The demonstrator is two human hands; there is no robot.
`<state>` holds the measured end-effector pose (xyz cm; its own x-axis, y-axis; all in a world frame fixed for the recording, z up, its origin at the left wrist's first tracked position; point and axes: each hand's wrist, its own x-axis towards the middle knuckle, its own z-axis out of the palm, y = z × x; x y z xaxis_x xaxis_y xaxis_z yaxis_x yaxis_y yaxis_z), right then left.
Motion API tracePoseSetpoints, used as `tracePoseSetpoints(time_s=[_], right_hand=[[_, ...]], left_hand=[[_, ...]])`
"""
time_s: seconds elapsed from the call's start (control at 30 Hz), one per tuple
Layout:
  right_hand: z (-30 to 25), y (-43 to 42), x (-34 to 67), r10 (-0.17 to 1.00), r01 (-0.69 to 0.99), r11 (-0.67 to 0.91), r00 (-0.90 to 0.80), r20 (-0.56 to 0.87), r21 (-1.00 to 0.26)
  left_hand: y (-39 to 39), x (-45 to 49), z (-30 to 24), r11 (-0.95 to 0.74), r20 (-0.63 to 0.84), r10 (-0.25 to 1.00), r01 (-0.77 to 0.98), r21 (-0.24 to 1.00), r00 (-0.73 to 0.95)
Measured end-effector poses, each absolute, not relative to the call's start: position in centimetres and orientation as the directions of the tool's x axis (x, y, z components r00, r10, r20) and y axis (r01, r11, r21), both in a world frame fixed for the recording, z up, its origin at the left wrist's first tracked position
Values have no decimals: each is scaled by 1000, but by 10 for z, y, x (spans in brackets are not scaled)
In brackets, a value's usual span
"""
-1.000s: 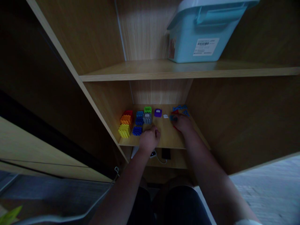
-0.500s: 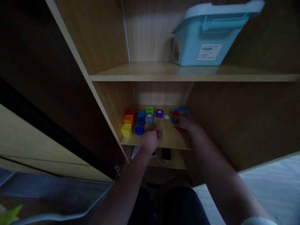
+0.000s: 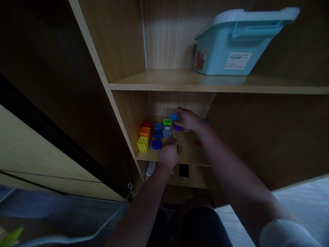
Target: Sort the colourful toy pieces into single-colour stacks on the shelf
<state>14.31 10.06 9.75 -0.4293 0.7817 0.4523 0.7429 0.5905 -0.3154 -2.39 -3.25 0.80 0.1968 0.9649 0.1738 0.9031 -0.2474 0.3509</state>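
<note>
My right hand (image 3: 189, 119) is raised over the lower shelf (image 3: 190, 156) and pinches a light blue block (image 3: 173, 117) just above the green block stack (image 3: 167, 122). My left hand (image 3: 169, 154) rests as a closed fist at the shelf's front edge, next to a dark blue stack (image 3: 156, 144). Sorted stacks stand at the left: yellow (image 3: 143, 144), orange (image 3: 145, 131), red (image 3: 147, 125), blue (image 3: 158, 130) and grey (image 3: 167, 131). A purple block (image 3: 178, 127) shows under my right hand.
A pale blue lidded bin (image 3: 231, 48) sits on the upper shelf (image 3: 180, 82). A red piece (image 3: 197, 143) lies loose at the right of the lower shelf. Below the shelf lie a white power strip (image 3: 150, 168), a cable and a dark phone (image 3: 183, 170).
My right hand left the loose pieces at the right, lifted a light blue block and carried it left toward the green stack. My left fist stayed put. The view drifted.
</note>
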Motion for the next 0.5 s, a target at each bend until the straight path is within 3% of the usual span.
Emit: tracePoseSetpoints(time_s=[0.2,0.5], right_hand=[[112,142,74,711,698,696,-634,304,-169],[98,164,46,760,759,647,-637,129,-67]], left_hand=[[-32,-24,5,-265,199,959,896,357,204],[-31,-25,5,-277,175,958,893,356,227]])
